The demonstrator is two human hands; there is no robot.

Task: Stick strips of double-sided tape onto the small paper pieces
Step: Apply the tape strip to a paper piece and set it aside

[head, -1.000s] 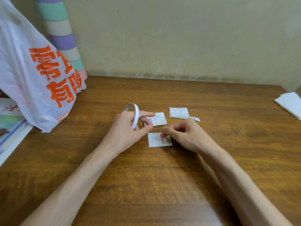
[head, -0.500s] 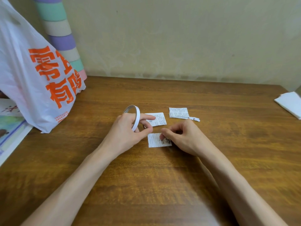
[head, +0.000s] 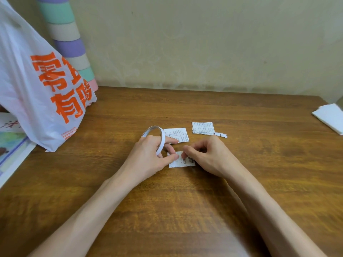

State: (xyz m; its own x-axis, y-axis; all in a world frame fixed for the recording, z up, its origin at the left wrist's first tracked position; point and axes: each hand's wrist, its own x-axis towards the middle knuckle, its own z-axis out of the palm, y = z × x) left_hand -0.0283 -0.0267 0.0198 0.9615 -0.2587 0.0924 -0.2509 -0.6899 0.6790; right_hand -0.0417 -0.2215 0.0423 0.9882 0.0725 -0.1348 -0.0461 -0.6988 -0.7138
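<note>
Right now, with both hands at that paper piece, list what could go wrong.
The paper piece looks thin; pressed only near its top edge, it may lift or skew with the tape. The tape roll in the left hand sits right beside the second paper piece; a loose sticky end could catch it.

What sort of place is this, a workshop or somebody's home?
Probably a room at home: a wooden table against a plain wall, a printed plastic shopping bag on it, and a pastel-striped tube behind the bag.
</note>
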